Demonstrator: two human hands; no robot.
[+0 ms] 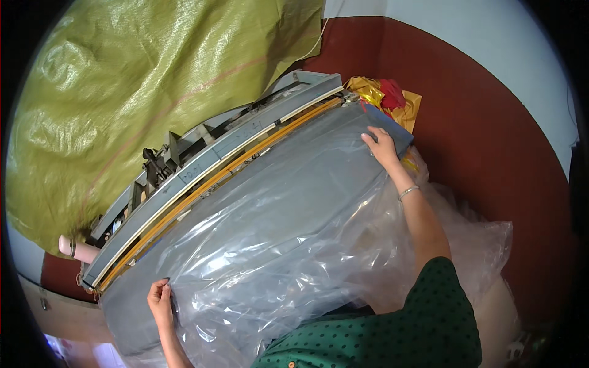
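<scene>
Hands (161,300) (380,145) flat, unclenched on clear plastic bag (276,233) beside sealing machine (215,165), green sack (141,80) behind

Looking like a small packing workshop rather than a home. Standing across the middle: a long grey heat-sealing machine (227,153) with a yellow-orange sealing strip (245,161) running along its bar, levers and metal brackets showing behind it. Lying spread over its grey bench (132,310): a large clear plastic bag (288,245), more crumpled plastic film (472,245) piling up at the right. Hanging behind the machine: a big green woven tarpaulin (141,80). Sitting in the corner: a heap of gold and red foil wrapping (383,95), against a wall painted dark red below and pale above (478,92).
</scene>
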